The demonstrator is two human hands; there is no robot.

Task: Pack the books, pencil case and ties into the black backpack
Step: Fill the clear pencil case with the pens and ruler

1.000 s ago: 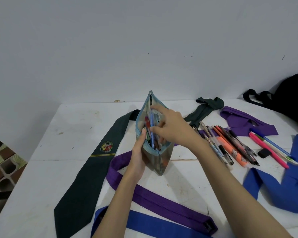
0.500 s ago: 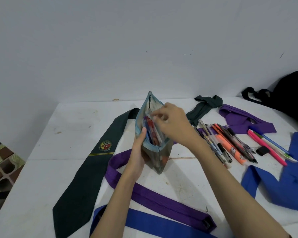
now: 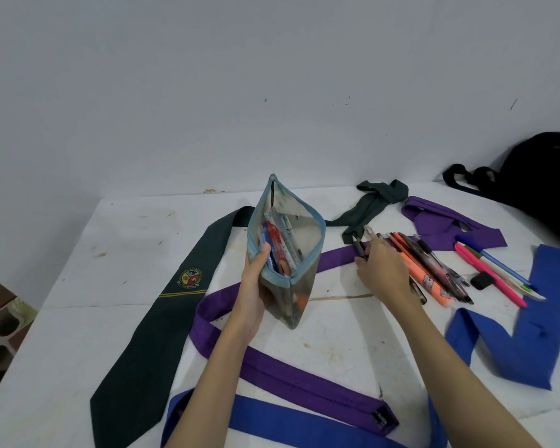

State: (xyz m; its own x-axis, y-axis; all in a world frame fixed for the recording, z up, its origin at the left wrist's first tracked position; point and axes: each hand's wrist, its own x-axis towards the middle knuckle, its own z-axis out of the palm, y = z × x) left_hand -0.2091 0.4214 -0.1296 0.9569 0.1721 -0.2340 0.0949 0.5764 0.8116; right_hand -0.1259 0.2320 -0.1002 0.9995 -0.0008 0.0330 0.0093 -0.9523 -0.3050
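My left hand (image 3: 256,279) grips the left side of a see-through pencil case (image 3: 306,253) with blue trim and holds it upright, its mouth open, with a ruler and pens inside. My right hand (image 3: 382,273) lies over the left end of a pile of loose pens (image 3: 434,266) on the white table (image 3: 110,253), fingers curled round a few dark ones. Ties lie around: a dark green tie with a crest (image 3: 175,302), a purple tie (image 3: 288,373), a blue tie (image 3: 272,418). The black backpack (image 3: 547,182) sits at the far right. No books are in view.
More pens, pink, blue and green (image 3: 495,273), and a small black eraser (image 3: 481,281) lie right of the pile. A second blue band (image 3: 530,334), a bunched purple tie (image 3: 443,221) and the green tie's knotted end (image 3: 375,202) lie to the right. A grey wall stands behind the table.
My right hand has left the pencil case's mouth and moved right onto the pile of pens. My left hand still holds the case upright.
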